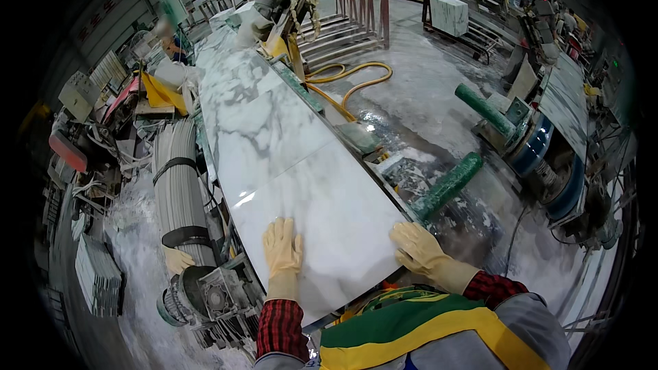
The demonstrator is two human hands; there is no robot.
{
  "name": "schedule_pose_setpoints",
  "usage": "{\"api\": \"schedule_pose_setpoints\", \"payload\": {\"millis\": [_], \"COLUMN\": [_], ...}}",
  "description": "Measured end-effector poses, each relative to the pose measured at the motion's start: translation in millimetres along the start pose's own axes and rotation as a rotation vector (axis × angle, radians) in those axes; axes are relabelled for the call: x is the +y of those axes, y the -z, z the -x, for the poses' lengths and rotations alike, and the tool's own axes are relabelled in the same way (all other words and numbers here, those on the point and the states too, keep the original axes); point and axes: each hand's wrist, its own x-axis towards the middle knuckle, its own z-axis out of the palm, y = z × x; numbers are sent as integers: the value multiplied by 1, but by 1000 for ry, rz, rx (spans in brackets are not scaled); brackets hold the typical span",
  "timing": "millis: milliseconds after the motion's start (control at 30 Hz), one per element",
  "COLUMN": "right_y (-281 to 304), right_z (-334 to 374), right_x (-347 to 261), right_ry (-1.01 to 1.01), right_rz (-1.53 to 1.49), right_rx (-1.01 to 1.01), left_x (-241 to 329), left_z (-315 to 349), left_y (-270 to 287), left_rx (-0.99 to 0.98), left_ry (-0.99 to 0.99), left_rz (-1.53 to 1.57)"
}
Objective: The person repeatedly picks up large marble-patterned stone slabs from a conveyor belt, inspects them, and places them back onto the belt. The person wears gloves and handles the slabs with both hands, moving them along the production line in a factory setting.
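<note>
A glossy white marble slab (pixel 329 212) with faint grey veining lies flat in front of me. My left hand (pixel 282 250), in a cream rubber glove, rests on its near left part with the fingers stretched forward. At the slab's right edge, my right hand (pixel 421 250) wears a matching glove; its fingers lie on the top by the edge, and the thumb is not clearly visible. Neither hand is wrapped around anything. Beyond a thin seam, another slab (pixel 257 123) with bolder grey veins continues the row away from me.
Green rollers (pixel 449 185) stick out on the right. A motor (pixel 216 294) and a grey ribbed cover (pixel 178 192) stand at the left, with a cream glove (pixel 178 259) beside them. A yellow hose (pixel 356 85) loops across the wet floor near a metal rack (pixel 360 7). Far left, a person (pixel 171 44) stands.
</note>
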Motion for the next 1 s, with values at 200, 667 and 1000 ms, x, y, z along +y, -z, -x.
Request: {"api": "schedule_pose_setpoints", "payload": {"millis": [200,667,1000], "right_y": [-31,-10,0], "right_z": [-19,18,84], "right_x": [19,-1,-13], "right_ry": [-6,-130,-195], "right_rz": [-9,41,-71], "right_rx": [92,179,136], "left_x": [3,-3,-10], "left_z": [0,21,20], "left_y": [3,-4,-13], "left_rx": [-11,-15,42], "left_ry": [38,11,-73], "left_rz": [6,32,-13]}}
